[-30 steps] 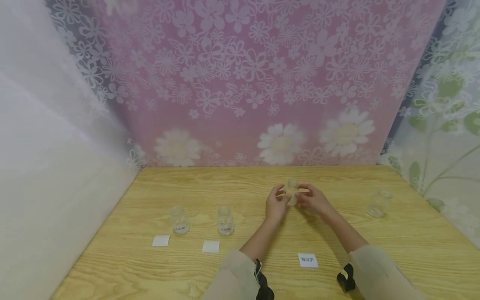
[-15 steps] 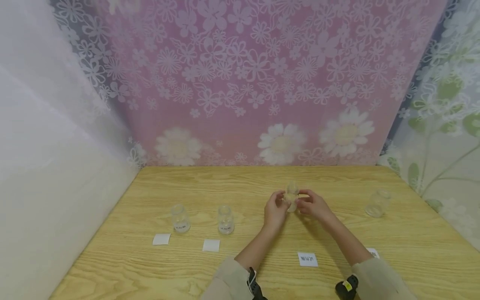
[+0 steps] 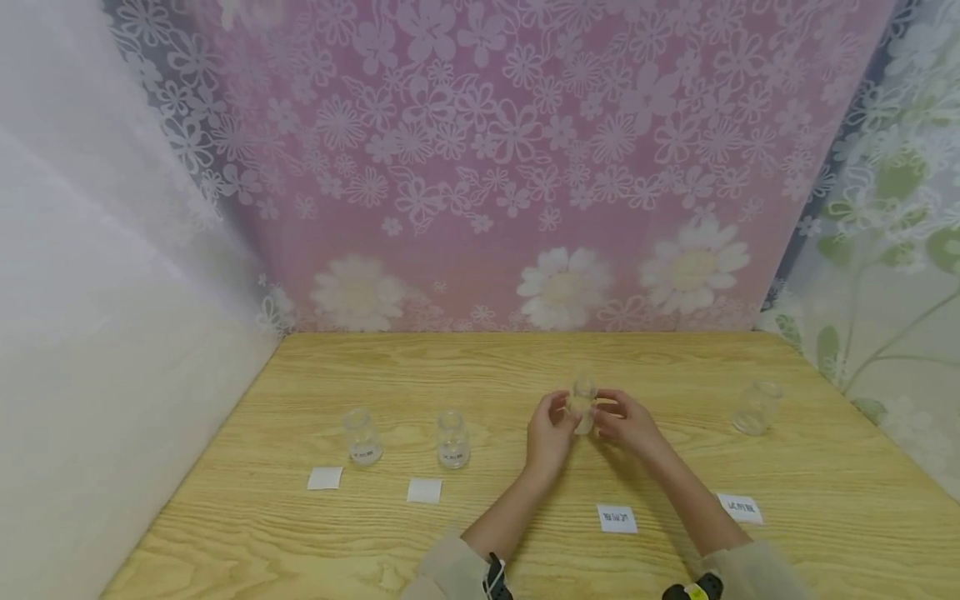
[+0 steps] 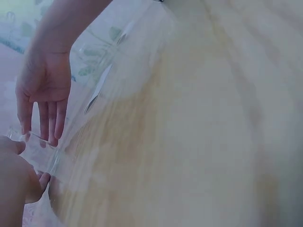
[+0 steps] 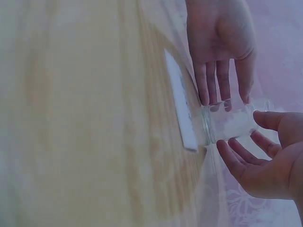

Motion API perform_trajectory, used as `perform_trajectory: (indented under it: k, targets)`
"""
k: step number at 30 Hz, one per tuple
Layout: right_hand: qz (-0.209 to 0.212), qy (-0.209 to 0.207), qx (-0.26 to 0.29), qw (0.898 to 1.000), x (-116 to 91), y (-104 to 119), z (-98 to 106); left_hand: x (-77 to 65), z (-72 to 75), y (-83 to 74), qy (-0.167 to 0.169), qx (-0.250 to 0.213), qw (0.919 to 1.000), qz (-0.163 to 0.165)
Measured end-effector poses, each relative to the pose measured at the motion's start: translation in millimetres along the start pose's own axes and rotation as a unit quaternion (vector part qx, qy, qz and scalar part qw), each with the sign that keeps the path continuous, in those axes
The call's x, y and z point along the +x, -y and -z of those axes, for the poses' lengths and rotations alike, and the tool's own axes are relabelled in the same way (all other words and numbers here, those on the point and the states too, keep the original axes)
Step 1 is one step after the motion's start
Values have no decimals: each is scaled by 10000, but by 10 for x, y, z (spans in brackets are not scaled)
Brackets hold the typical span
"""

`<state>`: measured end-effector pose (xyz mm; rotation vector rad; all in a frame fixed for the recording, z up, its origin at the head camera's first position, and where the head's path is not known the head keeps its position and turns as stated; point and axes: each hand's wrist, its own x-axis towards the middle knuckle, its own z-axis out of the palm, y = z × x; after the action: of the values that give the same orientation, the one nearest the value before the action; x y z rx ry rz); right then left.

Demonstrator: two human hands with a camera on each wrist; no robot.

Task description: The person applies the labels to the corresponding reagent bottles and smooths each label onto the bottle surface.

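Note:
Between my two hands stands a clear glass jar (image 3: 582,408), upright on or just above the tabletop. My left hand (image 3: 549,437) grips its left side with thumb and fingers. On the opposite side my right hand (image 3: 633,425) pinches it between thumb and fingertips. In the right wrist view the jar (image 5: 232,124) shows clear walls, with fingertips of both hands against them. The left wrist view also has both hands around the jar (image 4: 40,153). Whether its base touches the table is hard to tell.
To the left stand two glass jars (image 3: 363,437) (image 3: 453,442) with printed labels showing low down. White cards (image 3: 325,478) (image 3: 424,490) lie before them. Printed cards (image 3: 617,518) (image 3: 740,507) lie nearer me. Another glass jar (image 3: 756,408) sits at right, looking tilted. A floral curtain (image 3: 525,167) hangs behind the table.
Both hands have drawn the jar a little toward me, keeping hold of it. A printed card beside my right forearm has come into view. The other jars stay put.

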<state>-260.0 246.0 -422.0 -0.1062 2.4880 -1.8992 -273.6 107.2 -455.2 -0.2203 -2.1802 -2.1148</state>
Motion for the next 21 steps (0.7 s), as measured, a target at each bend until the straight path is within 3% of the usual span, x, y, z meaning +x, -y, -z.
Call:
perform_trajectory:
  k: [13,21]
  targets:
    - [-95,8,142,9999,-177,18,-84,-180,75,-6,-29,-175,9998,15]
    - [-156,49,56,9998,-293,35,-129,-289,120,-30,-65,-294,9993,198]
